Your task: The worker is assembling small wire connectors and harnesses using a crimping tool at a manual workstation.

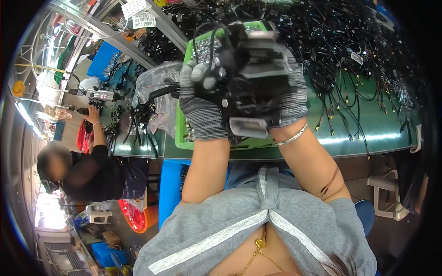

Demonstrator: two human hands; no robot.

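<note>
Both my hands wear grey striped knit gloves and are raised over a green tray (179, 123) at the table's front edge. Between them is a bundle of black parts with cables (262, 87), smeared by motion. It includes dark box-like pieces and a clear rectangular piece at its near end. My left hand (202, 103) grips the bundle's left side, pale fingertips curled against it. Around the right side, my right hand (294, 94) is closed, with most of its fingers hidden behind the parts. Small shiny metal pieces (202, 50) lie in the tray below.
Heaps of black cabled parts (327, 37) cover the far table, loose wire ends (343, 115) spreading right. A clear plastic bag (161, 83) lies left of the tray. At left, another person (99, 172) reaches toward a power tool (103, 95). A blue bin (169, 188) stands below the table edge.
</note>
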